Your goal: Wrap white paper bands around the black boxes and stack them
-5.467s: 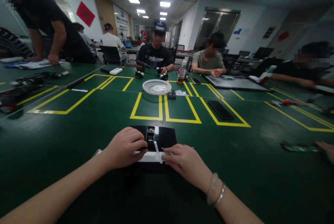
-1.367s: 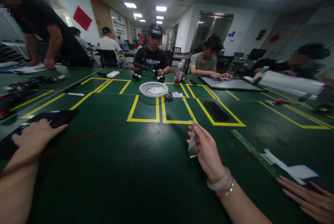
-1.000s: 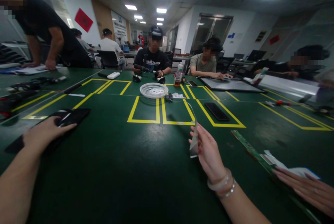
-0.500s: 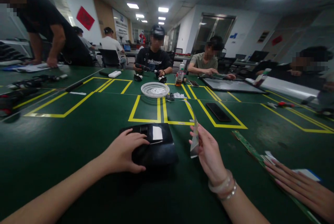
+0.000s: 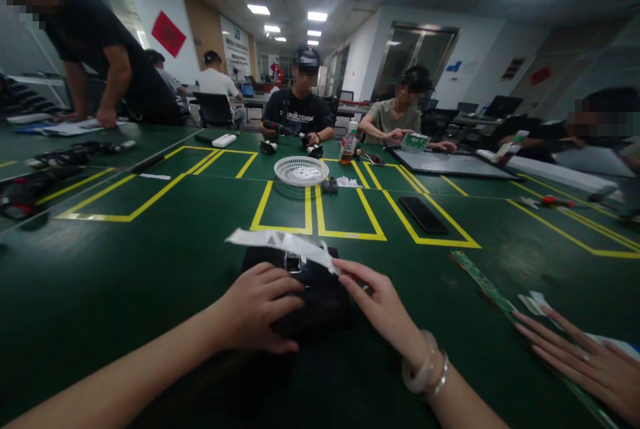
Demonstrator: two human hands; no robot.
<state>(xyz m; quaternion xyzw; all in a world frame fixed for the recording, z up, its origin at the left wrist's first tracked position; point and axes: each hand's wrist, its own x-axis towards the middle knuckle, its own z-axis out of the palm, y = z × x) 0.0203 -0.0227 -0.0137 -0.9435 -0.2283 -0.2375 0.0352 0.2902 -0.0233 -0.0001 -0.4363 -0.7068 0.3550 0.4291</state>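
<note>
A glossy black device (image 5: pixel 320 299) lies on the green table in front of me. My left hand (image 5: pixel 267 305) rests over its left side, fingers apart on its top and the thumb at the near side. Between the thumb and fingers of my right hand (image 5: pixel 373 295) is the right end of a crumpled whitish strip (image 5: pixel 280 240). The strip stretches left above the far edge of the device. A small square opening with a light rim shows in the device's top, beside my left fingertips.
Beyond lie a white round basket (image 5: pixel 301 171), a black phone (image 5: pixel 423 215), a bottle (image 5: pixel 347 147) and yellow tape outlines. At right, another person's hand (image 5: pixel 585 359) lies by a long green circuit board (image 5: pixel 483 282). Several people are around the table.
My right hand has moved left with the strip, which now spans the far part of the device. The white patch on the device's top no longer shows. A person opposite has raised a green board.
</note>
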